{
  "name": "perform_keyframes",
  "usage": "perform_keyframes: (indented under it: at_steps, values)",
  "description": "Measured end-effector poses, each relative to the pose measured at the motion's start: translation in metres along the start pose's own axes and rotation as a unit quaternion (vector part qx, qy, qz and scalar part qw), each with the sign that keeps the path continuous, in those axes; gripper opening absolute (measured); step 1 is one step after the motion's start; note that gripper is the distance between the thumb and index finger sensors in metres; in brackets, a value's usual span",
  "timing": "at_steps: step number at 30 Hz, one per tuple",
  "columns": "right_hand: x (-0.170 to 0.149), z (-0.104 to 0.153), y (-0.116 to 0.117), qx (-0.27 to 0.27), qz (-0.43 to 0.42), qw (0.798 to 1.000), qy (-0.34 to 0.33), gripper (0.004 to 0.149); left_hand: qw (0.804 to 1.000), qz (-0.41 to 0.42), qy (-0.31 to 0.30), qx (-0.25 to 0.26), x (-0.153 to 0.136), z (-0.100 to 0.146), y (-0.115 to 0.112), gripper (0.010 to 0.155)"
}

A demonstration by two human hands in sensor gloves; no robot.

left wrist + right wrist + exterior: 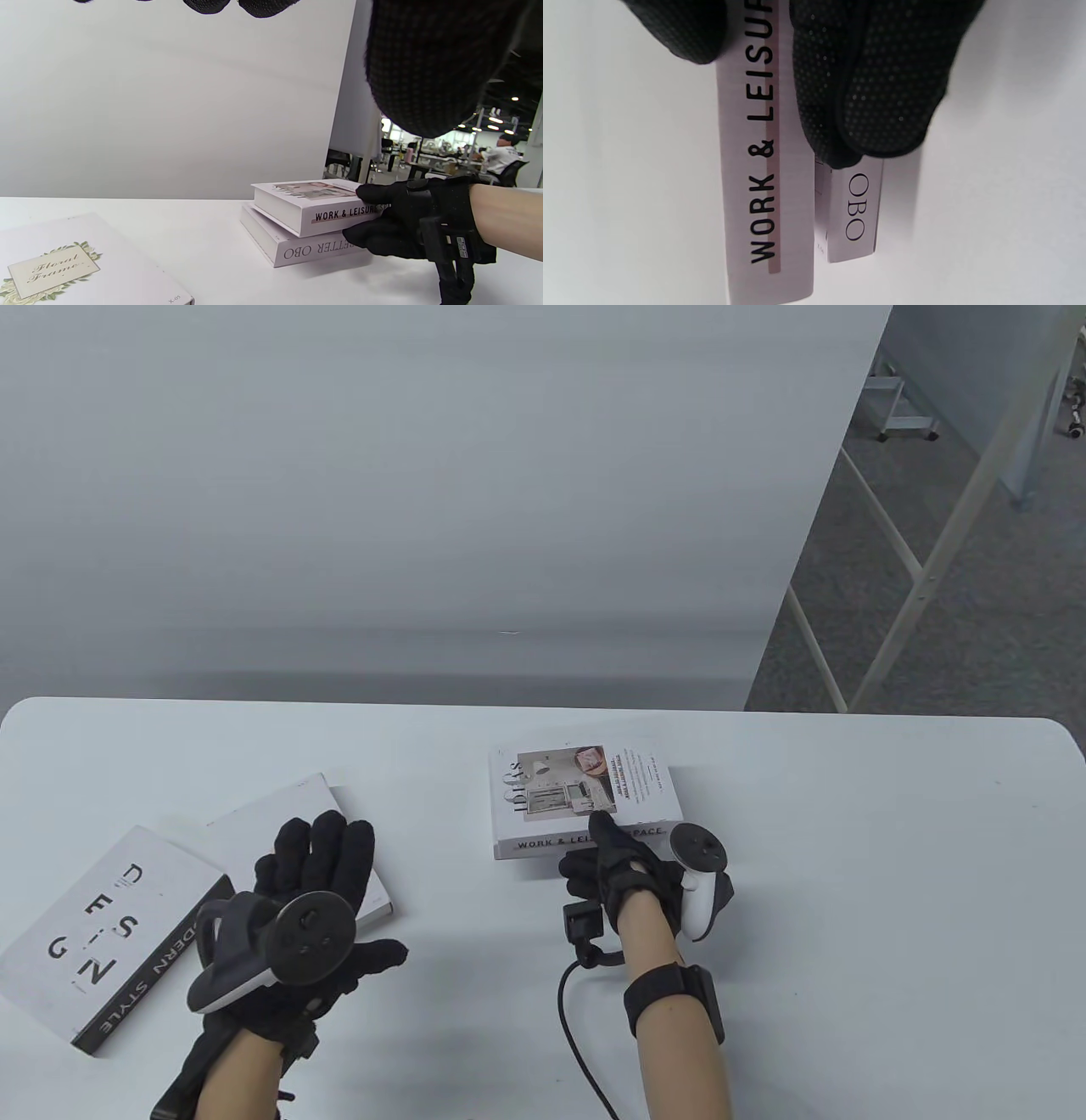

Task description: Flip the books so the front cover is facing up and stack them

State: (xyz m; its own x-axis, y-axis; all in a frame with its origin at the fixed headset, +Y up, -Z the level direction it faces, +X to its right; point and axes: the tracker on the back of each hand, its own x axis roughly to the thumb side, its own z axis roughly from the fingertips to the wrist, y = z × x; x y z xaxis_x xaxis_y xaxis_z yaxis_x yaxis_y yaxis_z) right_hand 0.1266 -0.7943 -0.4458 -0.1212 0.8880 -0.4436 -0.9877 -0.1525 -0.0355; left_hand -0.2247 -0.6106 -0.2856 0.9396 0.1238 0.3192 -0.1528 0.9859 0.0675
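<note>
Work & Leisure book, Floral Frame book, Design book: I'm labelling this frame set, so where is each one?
Work & Leisure book [577, 791]: table view, on its top cover.
Floral Frame book [53, 267]: left wrist view, on its cover label.
Design book [102, 925]: table view, on its lettered cover.

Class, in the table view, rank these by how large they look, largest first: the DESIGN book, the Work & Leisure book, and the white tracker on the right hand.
1. DESIGN book
2. Work & Leisure book
3. White tracker

The DESIGN book lies nearer the camera, which may exaggerate its lead.
</note>
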Motion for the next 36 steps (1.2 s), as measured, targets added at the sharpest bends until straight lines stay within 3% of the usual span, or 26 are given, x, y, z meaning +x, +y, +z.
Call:
perform_keyframes:
  at_steps: [15, 21, 32, 36]
  values:
    - [-0.005, -0.002, 0.026, 0.051, -0.073, 0.996, 0.001, 0.075, 1.0, 0.011, 0.002, -0.016, -0.001, -0.004, -0.006, 0.108]
    - [0.003, 0.006, 0.024, 0.053, -0.035, 0.997, -0.033, 0.073, 1.0, 0.005, 0.001, -0.018, 0.001, -0.005, -0.008, 0.108]
    - [0.012, 0.038, -0.015, 0.078, 0.05, 0.983, -0.161, 0.065, 0.999, -0.032, -0.025, -0.031, 0.023, -0.016, -0.028, 0.103]
    - [0.013, 0.059, -0.032, 0.078, 0.109, 0.967, -0.215, 0.065, 0.999, -0.021, -0.041, -0.013, 0.031, -0.021, -0.038, 0.098]
